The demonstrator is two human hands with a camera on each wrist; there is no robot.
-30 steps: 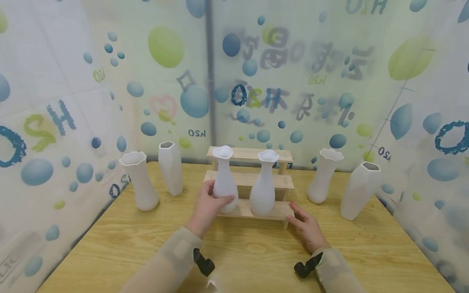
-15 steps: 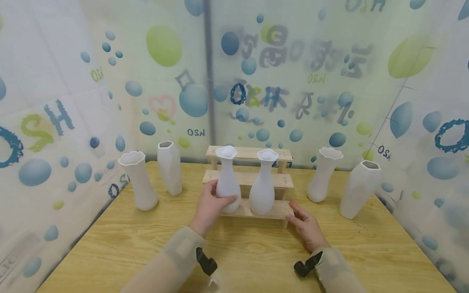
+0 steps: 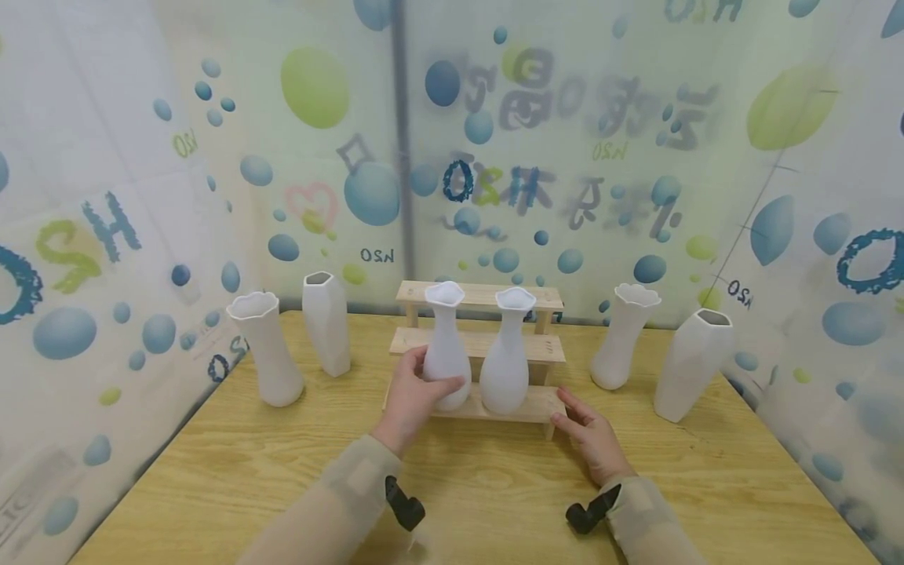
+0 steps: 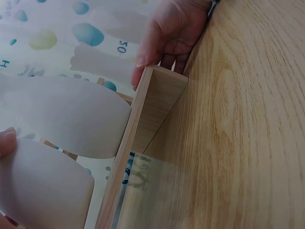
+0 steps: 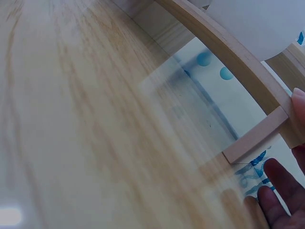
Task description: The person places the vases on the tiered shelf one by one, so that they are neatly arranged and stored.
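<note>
In the head view, my left hand [image 3: 414,396] grips a white pear-shaped vase [image 3: 446,353] by its round belly, thumb across the front. This vase stands at the lowest step of a three-tier wooden display stand [image 3: 544,404]. A matching vase [image 3: 504,369] stands on the same step just to its right, a narrow gap between them. My right hand [image 3: 593,439] holds the right end of that lowest step, thumb and fingers at its corner. The left wrist view shows the base of the held vase [image 4: 47,191] beside the step's board [image 4: 128,133].
At the left of the wooden table [image 3: 480,479] stand a wavy-rimmed vase [image 3: 271,353] and a faceted vase [image 3: 328,326]. On the right are another wavy-rimmed vase [image 3: 625,337] and another faceted vase [image 3: 692,369]. Printed curtains [image 3: 565,157] hang behind and at both sides.
My left hand has shifted the pear-shaped vase to the right, closer to its match on the lowest step. The right hand has stayed at the stand's end.
</note>
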